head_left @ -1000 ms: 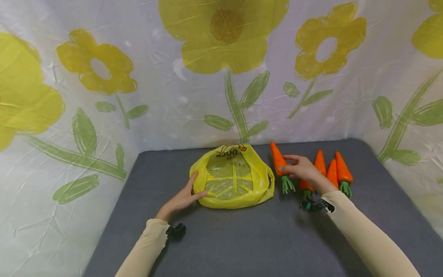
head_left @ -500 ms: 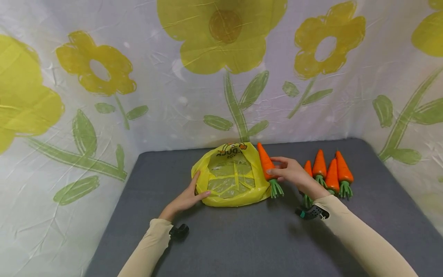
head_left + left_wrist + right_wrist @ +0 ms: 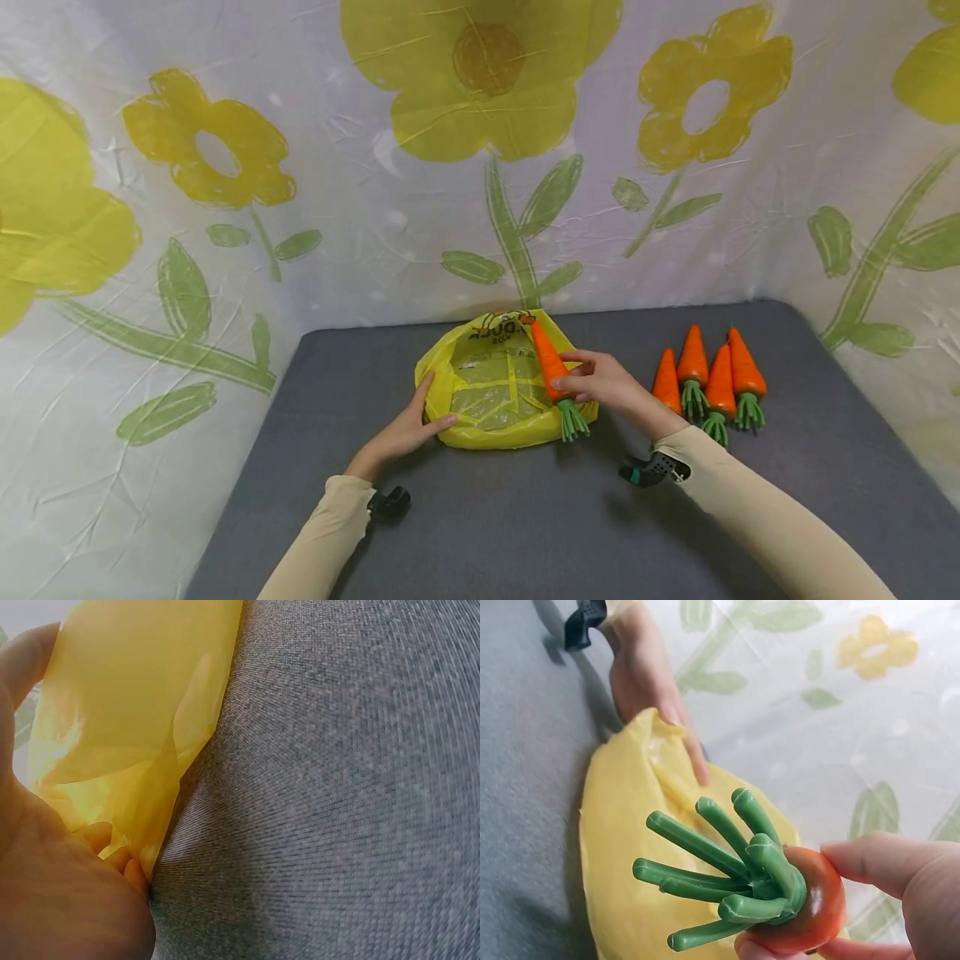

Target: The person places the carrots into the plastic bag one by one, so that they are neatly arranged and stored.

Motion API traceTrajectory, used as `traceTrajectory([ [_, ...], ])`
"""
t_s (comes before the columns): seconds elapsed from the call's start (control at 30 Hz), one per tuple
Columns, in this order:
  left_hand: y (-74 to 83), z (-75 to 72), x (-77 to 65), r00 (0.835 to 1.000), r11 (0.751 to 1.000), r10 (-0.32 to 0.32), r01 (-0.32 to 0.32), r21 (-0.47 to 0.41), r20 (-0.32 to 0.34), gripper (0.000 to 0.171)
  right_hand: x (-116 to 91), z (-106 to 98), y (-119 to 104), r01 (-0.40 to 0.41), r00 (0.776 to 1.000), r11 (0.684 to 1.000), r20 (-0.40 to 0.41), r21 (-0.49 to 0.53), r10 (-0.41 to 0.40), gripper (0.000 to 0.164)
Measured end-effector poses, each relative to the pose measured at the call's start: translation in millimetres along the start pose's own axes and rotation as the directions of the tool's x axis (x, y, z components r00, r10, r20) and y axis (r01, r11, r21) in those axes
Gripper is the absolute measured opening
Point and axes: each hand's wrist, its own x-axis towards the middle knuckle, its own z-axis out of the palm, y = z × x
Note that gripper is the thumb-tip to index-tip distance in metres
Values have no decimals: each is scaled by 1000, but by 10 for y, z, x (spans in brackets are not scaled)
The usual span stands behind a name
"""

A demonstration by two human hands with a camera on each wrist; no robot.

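A yellow plastic bag (image 3: pixel 495 433) stands on the table with its mouth spread open toward the head camera. My left hand (image 3: pixel 401 429) holds the bag's left side, thumb and forefinger spread along the rim. In the left wrist view, the smaller fingers (image 3: pixel 120 859) curl against the yellow plastic (image 3: pixel 135 720). My right hand (image 3: pixel 603 382) pinches an orange toy carrot (image 3: pixel 549 358) near its green top, between thumb and fingers. The carrot is above the bag's right rim, its tip pointing away. Its green stalks (image 3: pixel 727 877) face the right wrist camera.
Several more toy carrots (image 3: pixel 720 379) lie in a group on the right of the grey table (image 3: pixel 510 517). A cloth wall (image 3: pixel 360 250) printed with yellow flowers rises behind the table's far edge. Black bands (image 3: pixel 390 500) sit on both wrists.
My right hand has carried the carrot leftward, from beside the bag to over its right rim. The left hand stays on the bag, which has shifted only slightly.
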Motion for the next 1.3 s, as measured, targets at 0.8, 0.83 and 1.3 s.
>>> traceTrajectory([
  [0.8,19,-8,-9,1000,999,10,-11,-32,-23,101,196,438,-279,-56,996,997,79,61,51,64],
  [0.83,28,-10,-9,1000,1000,12,-12,-28,-22,101,211,454,-289,-61,995,996,80,67,55,64],
  [1.3,27,-7,-2,1000,999,29,-29,-19,-6,104,428,684,-369,-96,992,993,94,75,89,62],
])
